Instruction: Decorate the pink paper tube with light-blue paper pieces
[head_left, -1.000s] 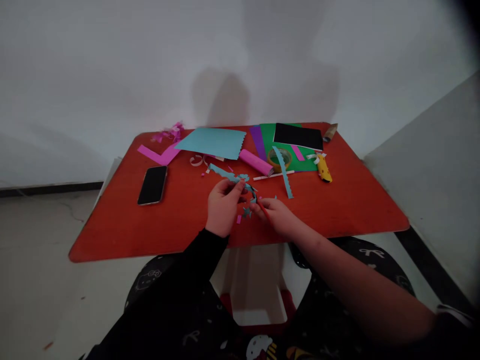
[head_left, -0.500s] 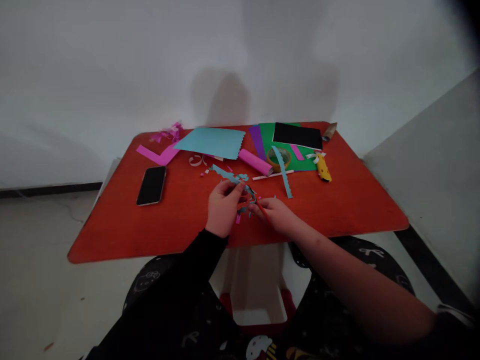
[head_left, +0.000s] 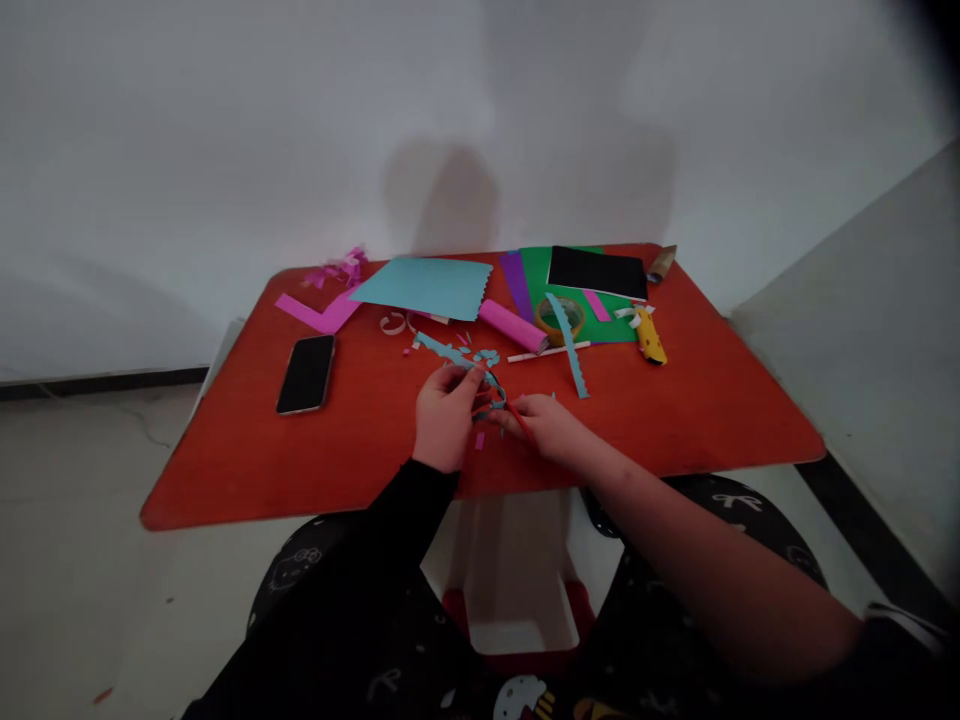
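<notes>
My left hand (head_left: 448, 410) pinches a light blue paper strip (head_left: 444, 349) with a wavy edge, over the front middle of the table. In my right hand (head_left: 546, 426) is a pair of scissors with red handles (head_left: 520, 421). Their blades meet the strip just right of my left fingertips, and are partly hidden by paper and fingers. Small blue paper scraps (head_left: 487, 356) lie behind the hands. A pink scrap (head_left: 480, 440) rests in front of them. To the right lies another blue strip (head_left: 568, 345), leaning across a tape roll (head_left: 571, 316).
On the orange-red table (head_left: 247, 460) a phone (head_left: 306, 374) lies at left. Farther back are a blue sheet (head_left: 424, 285), a pink roll (head_left: 514, 326), a white stick (head_left: 547, 352), green paper (head_left: 534, 270), a black rectangle (head_left: 596, 272) and a yellow spotted tube (head_left: 649, 337).
The blades have closed further along the blue strip, which shifts slightly in my left fingers. More small blue scraps show behind my left hand. Both hands stay nearly in place.
</notes>
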